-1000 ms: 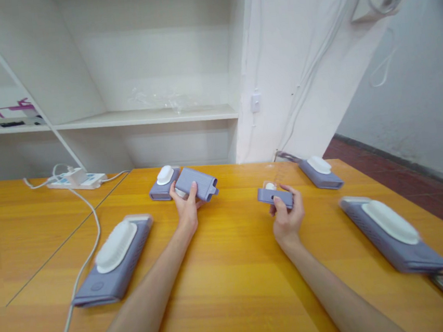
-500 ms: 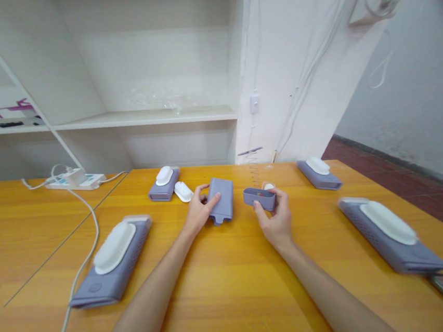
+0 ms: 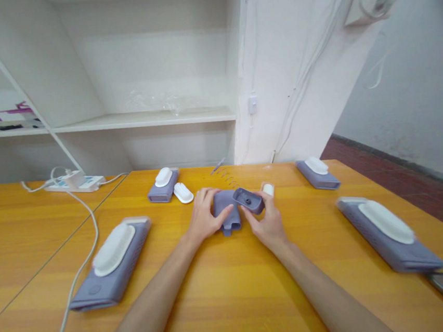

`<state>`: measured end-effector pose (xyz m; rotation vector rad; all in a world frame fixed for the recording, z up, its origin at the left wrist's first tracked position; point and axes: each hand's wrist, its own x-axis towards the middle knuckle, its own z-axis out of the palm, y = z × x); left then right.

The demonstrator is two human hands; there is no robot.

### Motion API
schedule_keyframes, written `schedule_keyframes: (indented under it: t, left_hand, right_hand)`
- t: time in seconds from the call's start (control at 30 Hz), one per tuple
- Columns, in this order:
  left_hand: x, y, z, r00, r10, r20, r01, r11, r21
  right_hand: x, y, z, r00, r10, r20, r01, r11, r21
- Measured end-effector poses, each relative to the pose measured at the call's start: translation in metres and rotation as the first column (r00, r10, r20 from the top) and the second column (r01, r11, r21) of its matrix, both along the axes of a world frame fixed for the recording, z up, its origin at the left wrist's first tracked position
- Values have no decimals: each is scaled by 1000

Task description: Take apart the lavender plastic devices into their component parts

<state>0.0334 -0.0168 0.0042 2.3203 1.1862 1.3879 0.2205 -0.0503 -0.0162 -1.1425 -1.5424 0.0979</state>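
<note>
My left hand (image 3: 205, 218) grips a flat purple casing (image 3: 226, 211) at the middle of the orange table (image 3: 226, 296), fingers curled over its left edge. My right hand (image 3: 265, 223) holds a small purple cap piece (image 3: 248, 200) against the casing's upper right corner. A small white part (image 3: 268, 188) lies just behind my right hand. A loose white oval lid (image 3: 183, 192) rests on the table to the left of my left hand.
Purple units with white lids lie around: a large one at the left (image 3: 111, 262), a small one at the back (image 3: 163, 185), a small one at the back right (image 3: 317, 172), a large one at the right (image 3: 388, 232). A power strip (image 3: 76, 183) with a white cable sits far left. White shelves stand behind.
Both hands have come together toward the table's middle. The casing moved right and nearer; the cap piece moved left until it met the casing. The white oval lid was uncovered.
</note>
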Motion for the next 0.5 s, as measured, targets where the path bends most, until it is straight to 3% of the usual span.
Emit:
schedule_keyframes:
  t: [0.17,0.27,0.37,0.5]
  left_hand:
    - [-1,-5,0,986,19,-165,17,976,216]
    - [-2,-3,-5,974,41,-224,51,919,390]
    - [0,-2,-7,957,58,-285,108,839,533]
    - [2,-1,-6,934,53,-354,186,773,607]
  right_hand:
    - [1,3,-1,981,121,150,-134,988,81]
    - [3,4,-1,962,156,223,-181,979,94]
    - [4,5,-1,956,131,263,-156,985,79]
    - [2,4,2,940,2,341,-37,995,98]
